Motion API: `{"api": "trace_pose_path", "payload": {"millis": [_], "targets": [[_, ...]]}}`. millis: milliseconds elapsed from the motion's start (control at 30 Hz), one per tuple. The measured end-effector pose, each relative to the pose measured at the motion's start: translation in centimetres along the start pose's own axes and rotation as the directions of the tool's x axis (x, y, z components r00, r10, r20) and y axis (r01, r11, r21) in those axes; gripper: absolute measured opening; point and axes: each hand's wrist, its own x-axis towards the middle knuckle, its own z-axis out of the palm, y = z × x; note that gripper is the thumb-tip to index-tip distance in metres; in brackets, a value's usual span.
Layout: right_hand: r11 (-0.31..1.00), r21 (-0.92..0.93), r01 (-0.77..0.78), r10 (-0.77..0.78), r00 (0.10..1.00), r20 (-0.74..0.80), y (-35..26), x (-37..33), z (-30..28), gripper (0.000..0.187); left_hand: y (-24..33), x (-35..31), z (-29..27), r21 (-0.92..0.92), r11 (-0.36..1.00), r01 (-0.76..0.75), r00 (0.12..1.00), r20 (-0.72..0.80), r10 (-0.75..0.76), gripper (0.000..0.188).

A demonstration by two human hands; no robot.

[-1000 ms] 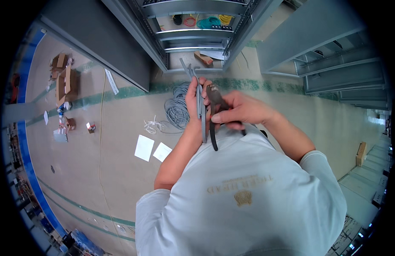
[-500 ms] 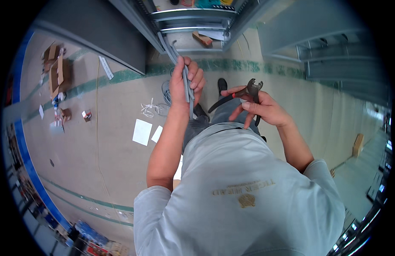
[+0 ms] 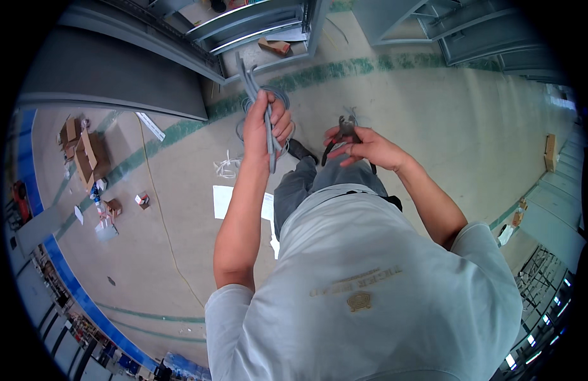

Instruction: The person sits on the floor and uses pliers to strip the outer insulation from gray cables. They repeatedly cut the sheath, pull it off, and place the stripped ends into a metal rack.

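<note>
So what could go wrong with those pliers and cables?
The pliers in the right hand could perhaps pinch a finger. The gray cables bunched in the left hand might slip, as their ends stick out loose. And the cable loops on the floor near the shoe might trip someone.

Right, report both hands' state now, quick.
Left hand: closed, holding lengths of grey cable.
Right hand: holding the black-handled pliers, fingers around the handles.
</note>
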Motion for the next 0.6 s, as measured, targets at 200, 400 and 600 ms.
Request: {"api": "trace_pose_path", "payload": {"millis": [200, 400, 600], "targets": [[0.992, 0.122, -0.038, 0.049, 0.995, -0.087, 8.3, -4.0, -2.8, 0.060, -4.8, -6.1, -5.7, 0.054, 0.998, 0.033, 0.985, -0.171, -0.023, 0.025], [0.985, 0.157, -0.076, 0.085, 0.995, -0.052, 20.0, -6.7, -1.8, 0.068, -12.8, -7.1, -7.3, 0.160, 0.968, 0.195, 0.960, -0.233, -0.155, 0.027], [0.991, -0.116, -0.060, 0.040, 0.985, -0.166, 28.9, -6.8, -2.5, 0.068, -23.5, -1.7, -10.2, 0.192, 0.893, 0.407, 0.913, -0.131, -0.387, 0.025]]}}
